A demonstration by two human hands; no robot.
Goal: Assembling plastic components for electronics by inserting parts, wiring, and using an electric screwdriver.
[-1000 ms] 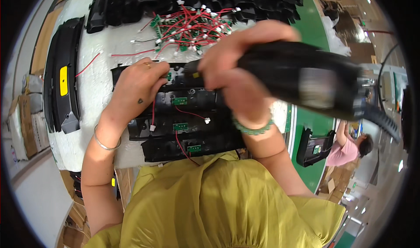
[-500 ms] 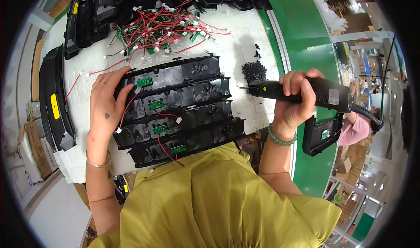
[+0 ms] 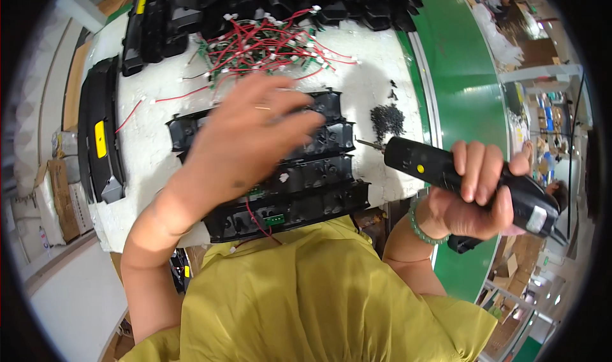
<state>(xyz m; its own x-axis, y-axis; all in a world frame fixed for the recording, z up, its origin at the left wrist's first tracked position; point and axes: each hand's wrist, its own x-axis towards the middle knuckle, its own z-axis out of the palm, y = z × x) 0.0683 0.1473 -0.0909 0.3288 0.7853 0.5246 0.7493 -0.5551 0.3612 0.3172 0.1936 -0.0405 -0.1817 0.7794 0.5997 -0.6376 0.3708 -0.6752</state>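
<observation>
White-covered tabletop (image 3: 150, 151) takes up most of my view, with a messy heap of circuit boards and red wires (image 3: 268, 46) toward the far side. What I'm really watching from my remote seat is how the screwdriver (image 3: 408, 158) lines up with the four black plastic shells (image 3: 319, 206). The shells lie one behind another, long axis left to right, right ends angled a bit away from me. My right hand (image 3: 473, 177) is wrapped around the screwdriver, whose bit (image 3: 370, 144) points left and slightly away, tip just beside the right end of the second-farthest shell (fisheye, so don't quote me on that gap). Pile of small black screws (image 3: 387, 119) sits just beyond the bit. My left hand (image 3: 252, 129) is the nearer one to the shells: it's over them, fingers spread and blurry, pointing right, nothing visible in its grip. Can't tell if it's touching one.
</observation>
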